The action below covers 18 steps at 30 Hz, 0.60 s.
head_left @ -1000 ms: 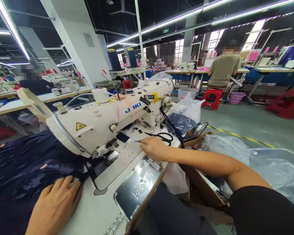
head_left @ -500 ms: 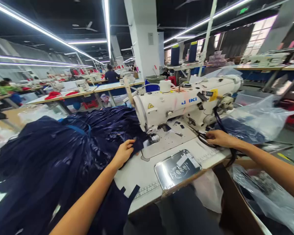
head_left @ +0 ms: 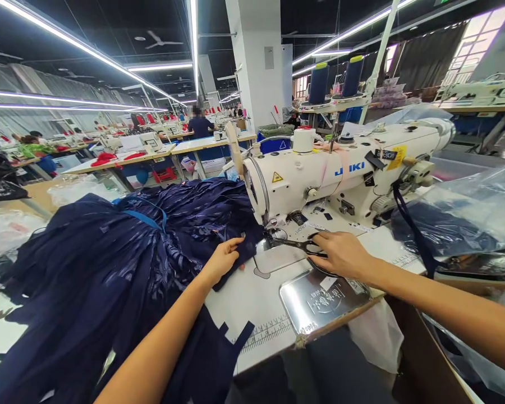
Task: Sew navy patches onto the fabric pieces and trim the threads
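My left hand pinches the edge of a dark navy garment just left of the sewing machine's needle area. A large heap of the same navy cloth, with a blue strip across it, spreads over the left of the table. Dark scissors are in my right hand, their blades pointing left at the cloth beside the needle. Whether the blades touch the cloth, I cannot tell. The white sewing machine stands directly behind both hands.
A shiny metal tray holding small labels lies at the table's front edge, by a printed ruler. Clear plastic bags with navy cloth are at the right. Thread cones stand behind the machine. A person sits farther back.
My right hand has moved left with the scissors, from the machine's right side to near the needle. My left hand stays on the garment's edge. The view has shifted slightly.
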### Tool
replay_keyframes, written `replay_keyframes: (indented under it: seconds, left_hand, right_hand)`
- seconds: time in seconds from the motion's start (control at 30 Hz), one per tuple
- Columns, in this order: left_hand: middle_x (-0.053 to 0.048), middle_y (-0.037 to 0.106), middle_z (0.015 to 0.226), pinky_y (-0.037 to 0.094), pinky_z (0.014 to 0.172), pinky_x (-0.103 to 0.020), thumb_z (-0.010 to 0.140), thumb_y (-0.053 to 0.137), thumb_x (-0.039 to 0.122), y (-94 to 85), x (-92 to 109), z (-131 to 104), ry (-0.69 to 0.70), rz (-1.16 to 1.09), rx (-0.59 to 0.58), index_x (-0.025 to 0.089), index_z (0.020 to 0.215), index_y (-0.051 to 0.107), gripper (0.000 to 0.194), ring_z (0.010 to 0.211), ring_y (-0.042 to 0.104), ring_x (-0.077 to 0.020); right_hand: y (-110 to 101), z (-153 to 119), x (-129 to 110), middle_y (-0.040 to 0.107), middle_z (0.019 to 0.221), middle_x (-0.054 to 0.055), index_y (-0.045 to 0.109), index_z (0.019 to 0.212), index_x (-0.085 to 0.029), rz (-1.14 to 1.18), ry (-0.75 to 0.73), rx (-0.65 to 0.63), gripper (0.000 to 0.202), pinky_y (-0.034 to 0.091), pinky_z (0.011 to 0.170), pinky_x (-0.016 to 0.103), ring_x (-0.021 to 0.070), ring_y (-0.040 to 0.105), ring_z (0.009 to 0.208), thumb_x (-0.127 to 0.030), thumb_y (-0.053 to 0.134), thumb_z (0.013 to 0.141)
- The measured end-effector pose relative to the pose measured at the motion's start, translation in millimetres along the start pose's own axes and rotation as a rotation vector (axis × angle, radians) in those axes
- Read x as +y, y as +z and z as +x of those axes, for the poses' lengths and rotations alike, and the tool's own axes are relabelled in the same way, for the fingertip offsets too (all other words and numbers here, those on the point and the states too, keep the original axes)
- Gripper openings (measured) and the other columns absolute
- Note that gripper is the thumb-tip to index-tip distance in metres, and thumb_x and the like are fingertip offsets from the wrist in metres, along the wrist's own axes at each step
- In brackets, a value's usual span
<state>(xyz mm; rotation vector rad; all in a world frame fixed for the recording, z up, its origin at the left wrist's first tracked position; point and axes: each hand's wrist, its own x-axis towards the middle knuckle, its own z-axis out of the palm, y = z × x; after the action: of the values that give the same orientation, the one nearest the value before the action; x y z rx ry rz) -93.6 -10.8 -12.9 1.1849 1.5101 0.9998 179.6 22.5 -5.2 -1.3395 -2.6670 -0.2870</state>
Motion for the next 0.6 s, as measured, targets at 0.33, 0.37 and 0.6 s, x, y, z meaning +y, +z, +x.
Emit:
replay_keyframes:
  seconds: [0.33,0.37,0.6]
  left_hand:
    - [-0.002,0.068,0.079,0.04,0.049,-0.019,0.059,0.039,0.004,0.0,-1,1,0.023,0.017,-0.025,0.012,0.112,0.057,0.056,0.043,0.053,-0.0064]
    - [-0.003,0.068,0.08,0.04,0.049,-0.019,0.059,0.039,0.004,-0.4,-1,1,0.024,0.016,-0.029,0.012,0.112,0.057,0.056,0.043,0.053,-0.0064]
    - [-0.001,0.067,0.075,0.038,0.042,-0.018,0.057,0.043,0.006,-5.3,-5,3,-0.02,-0.08,-0.019,0.016,0.108,0.059,0.054,0.043,0.054,-0.008]
  right_hand:
    - [9,54,-44,0.067,0.089,0.016,0.065,0.089,-0.01,-0.023,0.021,-0.079,0.04,0.043,0.059,0.031,0.0282,0.064,0.078,-0.042,0.041,0.085]
    - [10,56,-45,0.067,0.09,0.016,0.065,0.089,-0.01,-0.019,0.021,-0.085,0.04,0.043,0.06,0.031,0.0283,0.064,0.078,-0.042,0.042,0.085]
    - [7,55,-44,0.069,0.084,0.014,0.066,0.088,-0.013,0.029,0.047,-0.128,0.04,0.042,0.061,0.03,0.0273,0.065,0.08,-0.042,0.039,0.086]
